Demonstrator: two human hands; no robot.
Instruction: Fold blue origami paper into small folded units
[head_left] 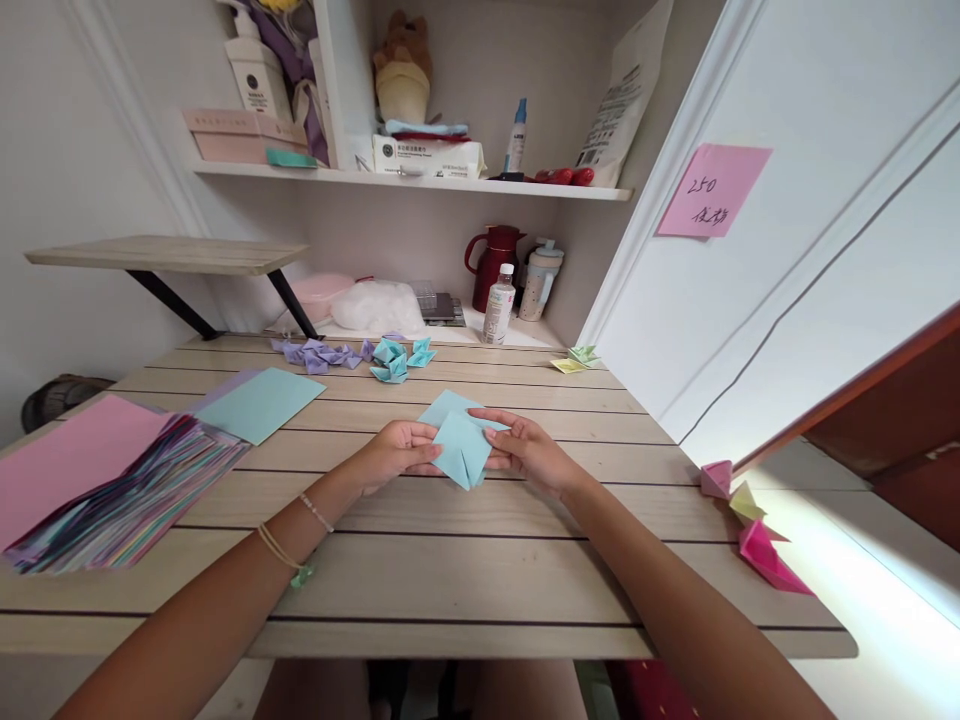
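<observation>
A sheet of light blue origami paper [461, 447], folded into a diamond with creased flaps, is held just over the middle of the slatted table. My left hand [401, 447] pinches its left side between thumb and fingers. On the right side, my right hand [531, 452] grips it too, the thumb on the front and the fingers partly behind. Part of the paper's back layers is hidden by the front diamond and the fingers.
At left lies a thick stack of coloured paper [150, 490], with light blue sheets [262, 403] beside it. Folded purple pieces [319, 355] and blue pieces [394, 358] sit at the back. Pink and yellow folded pieces [769, 555] line the right edge. A bottle [499, 305] stands behind.
</observation>
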